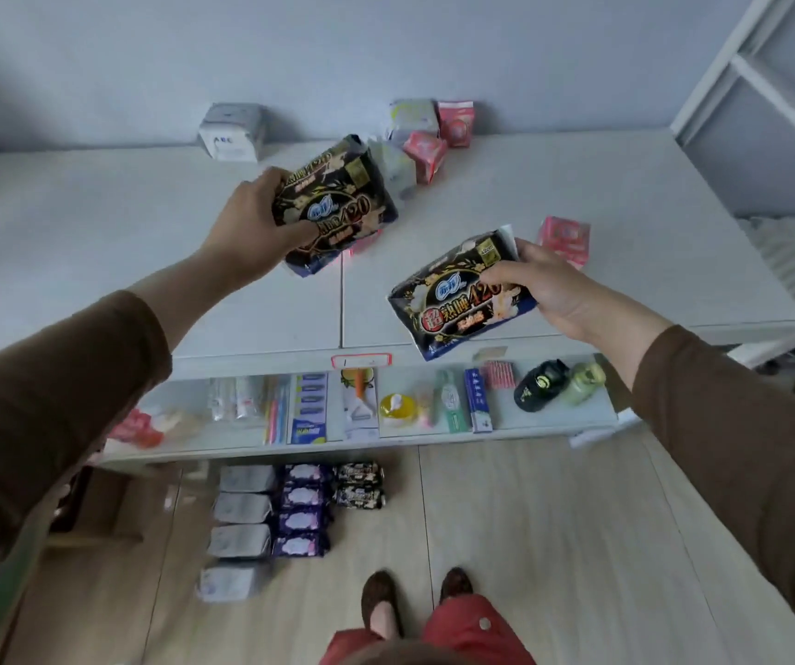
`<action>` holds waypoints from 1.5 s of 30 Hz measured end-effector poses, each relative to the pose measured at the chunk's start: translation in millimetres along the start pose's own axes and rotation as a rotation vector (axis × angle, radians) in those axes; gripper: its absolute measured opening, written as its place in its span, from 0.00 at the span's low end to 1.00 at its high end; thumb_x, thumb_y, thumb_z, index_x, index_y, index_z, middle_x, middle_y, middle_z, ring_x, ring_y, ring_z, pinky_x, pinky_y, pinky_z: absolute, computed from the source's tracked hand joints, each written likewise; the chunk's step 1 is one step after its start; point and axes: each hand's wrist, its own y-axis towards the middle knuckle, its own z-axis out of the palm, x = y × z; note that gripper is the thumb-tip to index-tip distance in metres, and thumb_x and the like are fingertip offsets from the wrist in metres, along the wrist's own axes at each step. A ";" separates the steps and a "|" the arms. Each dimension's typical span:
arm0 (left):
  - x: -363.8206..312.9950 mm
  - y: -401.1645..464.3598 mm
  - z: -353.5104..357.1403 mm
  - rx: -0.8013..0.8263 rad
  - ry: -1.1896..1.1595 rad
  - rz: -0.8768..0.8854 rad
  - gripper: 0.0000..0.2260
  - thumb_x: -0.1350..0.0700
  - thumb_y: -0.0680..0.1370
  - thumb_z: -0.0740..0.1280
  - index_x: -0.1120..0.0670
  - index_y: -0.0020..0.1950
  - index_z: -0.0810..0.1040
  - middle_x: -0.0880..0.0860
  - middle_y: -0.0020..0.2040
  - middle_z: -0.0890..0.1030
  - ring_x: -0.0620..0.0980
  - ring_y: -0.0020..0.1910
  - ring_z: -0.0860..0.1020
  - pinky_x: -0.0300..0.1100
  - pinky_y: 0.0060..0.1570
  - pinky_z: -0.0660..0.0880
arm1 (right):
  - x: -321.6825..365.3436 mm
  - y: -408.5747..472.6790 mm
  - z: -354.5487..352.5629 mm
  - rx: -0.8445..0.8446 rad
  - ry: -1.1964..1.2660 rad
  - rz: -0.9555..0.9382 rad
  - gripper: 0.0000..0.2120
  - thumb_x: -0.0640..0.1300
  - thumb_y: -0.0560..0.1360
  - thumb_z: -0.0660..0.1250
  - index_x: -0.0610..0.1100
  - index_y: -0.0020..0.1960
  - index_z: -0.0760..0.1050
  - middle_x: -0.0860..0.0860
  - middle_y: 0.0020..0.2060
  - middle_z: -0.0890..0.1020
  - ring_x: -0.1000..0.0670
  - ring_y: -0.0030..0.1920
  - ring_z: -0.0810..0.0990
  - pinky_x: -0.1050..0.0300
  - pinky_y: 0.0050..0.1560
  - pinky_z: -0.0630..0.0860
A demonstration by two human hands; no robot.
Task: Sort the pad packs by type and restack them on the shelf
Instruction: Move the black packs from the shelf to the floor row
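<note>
Both hands hold one black pad pack each above the white shelf top (577,194). Left hand (254,218) grips a black pack (337,204) near the middle; right hand (549,288) grips another black pack (457,300) over the front edge. Pink packs (426,153) lie at the back edge. Grey, purple and black packs (290,508) lie in rows on the floor.

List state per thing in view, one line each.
Left hand: grips black floral plastic pad pack, held above white shelf top.
Right hand: grips second black floral pad pack, tilted, airborne.
Pink square pack: standing on the shelf top.
Grey, purple, black packs: sorted in floor columns.
</note>
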 end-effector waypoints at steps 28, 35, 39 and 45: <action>347.4 -331.0 310.5 0.784 0.394 -0.089 0.28 0.51 0.72 0.72 0.53 0.71 0.70 0.56 0.62 0.74 0.58 0.61 0.72 0.49 0.58 0.71 | -486.3 -150.3 258.9 0.058 -0.631 0.443 0.21 0.45 0.66 0.72 0.48 0.56 0.69 0.52 0.50 0.76 0.48 0.46 0.78 0.54 0.40 0.73; 435.4 -339.6 451.1 0.717 0.582 0.135 0.27 0.46 0.73 0.71 0.48 0.71 0.70 0.52 0.61 0.76 0.56 0.61 0.75 0.52 0.57 0.70 | -649.5 -107.8 296.5 0.038 -0.737 0.346 0.22 0.41 0.69 0.72 0.49 0.61 0.71 0.56 0.44 0.72 0.48 0.51 0.72 0.56 0.38 0.66; 479.1 -333.6 523.2 0.686 0.641 0.223 0.24 0.47 0.73 0.72 0.49 0.68 0.72 0.53 0.60 0.76 0.56 0.61 0.73 0.53 0.59 0.67 | -722.7 -78.9 304.9 -0.052 -0.708 0.321 0.22 0.39 0.69 0.72 0.51 0.61 0.73 0.59 0.37 0.70 0.53 0.49 0.65 0.56 0.37 0.64; 534.5 -320.1 595.0 0.634 0.708 0.285 0.26 0.48 0.72 0.73 0.50 0.68 0.73 0.54 0.58 0.77 0.58 0.59 0.74 0.53 0.57 0.66 | -799.6 -43.2 320.9 -0.059 -0.688 0.295 0.24 0.35 0.69 0.69 0.52 0.61 0.73 0.55 0.43 0.77 0.50 0.49 0.72 0.53 0.41 0.72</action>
